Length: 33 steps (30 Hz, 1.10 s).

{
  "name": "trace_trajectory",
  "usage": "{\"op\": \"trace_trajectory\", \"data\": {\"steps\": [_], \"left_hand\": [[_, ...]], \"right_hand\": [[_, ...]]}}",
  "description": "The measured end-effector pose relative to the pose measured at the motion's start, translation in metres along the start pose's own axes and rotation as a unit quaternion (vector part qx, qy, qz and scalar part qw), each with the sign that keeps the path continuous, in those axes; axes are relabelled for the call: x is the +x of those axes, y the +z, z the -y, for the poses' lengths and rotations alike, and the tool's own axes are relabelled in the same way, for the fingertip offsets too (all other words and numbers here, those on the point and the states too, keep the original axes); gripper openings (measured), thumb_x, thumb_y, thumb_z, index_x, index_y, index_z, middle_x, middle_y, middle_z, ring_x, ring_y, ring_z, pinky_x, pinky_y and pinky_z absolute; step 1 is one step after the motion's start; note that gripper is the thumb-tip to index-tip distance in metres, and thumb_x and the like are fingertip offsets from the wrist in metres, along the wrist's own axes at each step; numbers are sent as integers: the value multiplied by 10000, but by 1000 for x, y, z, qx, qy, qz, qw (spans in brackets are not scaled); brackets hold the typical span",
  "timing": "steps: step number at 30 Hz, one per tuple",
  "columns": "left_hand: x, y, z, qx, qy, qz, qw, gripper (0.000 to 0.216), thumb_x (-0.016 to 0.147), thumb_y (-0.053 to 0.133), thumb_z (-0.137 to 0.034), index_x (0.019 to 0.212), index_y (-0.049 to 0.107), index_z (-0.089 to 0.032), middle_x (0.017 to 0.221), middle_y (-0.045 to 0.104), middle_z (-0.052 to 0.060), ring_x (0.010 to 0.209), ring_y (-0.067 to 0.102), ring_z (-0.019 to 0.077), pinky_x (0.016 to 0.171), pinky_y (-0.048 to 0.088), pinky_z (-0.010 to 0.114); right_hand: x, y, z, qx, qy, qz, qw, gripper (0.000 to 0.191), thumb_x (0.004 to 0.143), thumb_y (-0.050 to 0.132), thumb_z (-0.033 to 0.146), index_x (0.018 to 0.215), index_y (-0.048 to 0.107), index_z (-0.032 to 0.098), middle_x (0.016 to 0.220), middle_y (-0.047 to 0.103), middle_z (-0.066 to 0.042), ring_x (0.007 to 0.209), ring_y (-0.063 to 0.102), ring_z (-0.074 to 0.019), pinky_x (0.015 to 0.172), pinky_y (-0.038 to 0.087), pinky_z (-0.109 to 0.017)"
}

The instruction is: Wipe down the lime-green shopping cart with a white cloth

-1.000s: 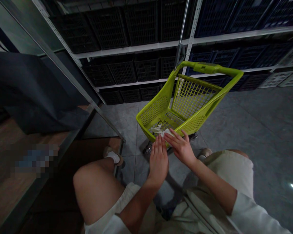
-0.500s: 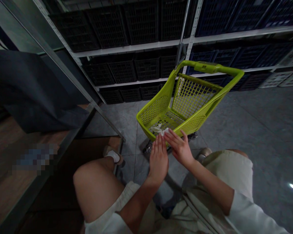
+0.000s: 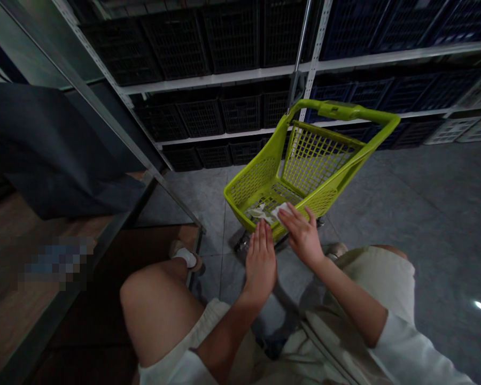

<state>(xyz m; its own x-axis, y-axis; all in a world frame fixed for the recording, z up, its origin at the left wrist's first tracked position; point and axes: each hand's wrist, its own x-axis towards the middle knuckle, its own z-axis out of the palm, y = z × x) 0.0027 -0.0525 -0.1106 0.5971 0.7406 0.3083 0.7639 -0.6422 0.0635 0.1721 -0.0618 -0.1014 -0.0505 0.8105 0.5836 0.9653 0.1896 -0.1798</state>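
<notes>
A small lime-green shopping cart (image 3: 264, 174) stands on the grey tiled floor in front of my knees. White crumpled paper (image 3: 260, 212) lies on its mesh bottom. My left hand (image 3: 260, 259) hovers at the cart's near rim, fingers straight and held together, holding nothing. My right hand (image 3: 302, 232) reaches over the near rim with fingers spread, its fingertips on a white piece (image 3: 282, 209) inside the cart.
Metal shelving (image 3: 224, 80) filled with dark plastic crates lines the back. A metal-framed wooden shelf (image 3: 104, 240) with a dark cloth (image 3: 44, 144) stands at my left. My foot in a white sock (image 3: 184, 256) rests beside its leg.
My right hand has slid forward and to the right, further over the cart's rim onto the white piece. My left hand has barely moved.
</notes>
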Motion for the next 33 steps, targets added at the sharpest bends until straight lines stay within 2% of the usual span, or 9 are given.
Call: {"op": "trace_trajectory", "data": {"steps": [4, 9, 11, 14, 17, 19, 23, 27, 33], "left_hand": [[0, -3, 1, 13, -1, 14, 1000, 702, 861, 410, -31, 1547, 261, 1, 1633, 253, 220, 1536, 203, 271, 1230, 318, 429], [0, -5, 0, 11, 1, 28, 1000, 707, 862, 433, -48, 1546, 260, 3, 1643, 223, 217, 1532, 216, 286, 1230, 312, 423], [0, -4, 0, 8, 2, 24, 1000, 721, 857, 436, -41, 1551, 248, -4, 1645, 217, 217, 1537, 199, 280, 1232, 307, 421], [0, -2, 0, 5, 3, 12, 1000, 730, 852, 434, -36, 1554, 234, -1, 1637, 235, 229, 1539, 197, 279, 1224, 325, 437], [0, -2, 2, 4, -2, 3, 1000, 719, 857, 420, -40, 1555, 250, -21, 1625, 284, 220, 1526, 248, 281, 1214, 343, 445], [0, -4, 4, 8, -1, 6, 1000, 710, 859, 422, -49, 1551, 265, -24, 1622, 302, 214, 1520, 270, 281, 1217, 339, 441], [1, -10, 7, 15, 8, 26, 1000, 704, 865, 444, -67, 1547, 275, -24, 1614, 334, 203, 1510, 304, 273, 1218, 339, 432], [2, -15, 12, 7, 13, 21, 1000, 678, 882, 449, -81, 1539, 293, -18, 1570, 420, 189, 1465, 392, 269, 1211, 354, 413], [6, -24, 27, -24, 3, -9, 1000, 626, 856, 476, -71, 1478, 410, -84, 1433, 567, 132, 1373, 492, 242, 1210, 343, 426]], "right_hand": [[-3, -4, 6, 12, -80, 42, 996, 649, 849, 441, 48, 1461, 488, 257, 1440, 598, -63, 1448, 424, -232, 1203, 203, -526], [12, -20, -75, -58, 44, -29, 997, 596, 826, 460, 57, 1365, 586, 279, 1362, 661, -37, 1434, 442, -279, 1175, 213, -601], [15, -19, -81, -71, 94, -55, 992, 593, 810, 472, 58, 1347, 602, 272, 1359, 663, -44, 1437, 436, -297, 1166, 223, -617], [8, -8, -42, -44, 72, -39, 996, 618, 803, 470, 51, 1379, 572, 248, 1385, 645, -65, 1441, 430, -292, 1182, 210, -598], [-4, 3, 8, 3, -34, 12, 999, 646, 824, 433, 30, 1431, 516, 235, 1436, 601, -64, 1445, 429, -234, 1209, 192, -524], [-7, 2, 15, 10, -74, 33, 997, 646, 845, 427, 34, 1451, 493, 249, 1459, 579, -55, 1453, 414, -215, 1215, 174, -507], [1, -12, -38, -43, -30, 8, 999, 609, 861, 456, 58, 1424, 519, 282, 1420, 615, -28, 1453, 414, -250, 1209, 131, -559], [9, -20, -94, -87, 40, -33, 995, 584, 856, 456, 55, 1393, 552, 266, 1413, 623, -28, 1415, 469, -247, 1184, 222, -518], [10, -11, -80, -86, 37, -32, 995, 573, 881, 450, 79, 1415, 539, 267, 1423, 616, -32, 1406, 479, -228, 1154, 291, -468]]}}
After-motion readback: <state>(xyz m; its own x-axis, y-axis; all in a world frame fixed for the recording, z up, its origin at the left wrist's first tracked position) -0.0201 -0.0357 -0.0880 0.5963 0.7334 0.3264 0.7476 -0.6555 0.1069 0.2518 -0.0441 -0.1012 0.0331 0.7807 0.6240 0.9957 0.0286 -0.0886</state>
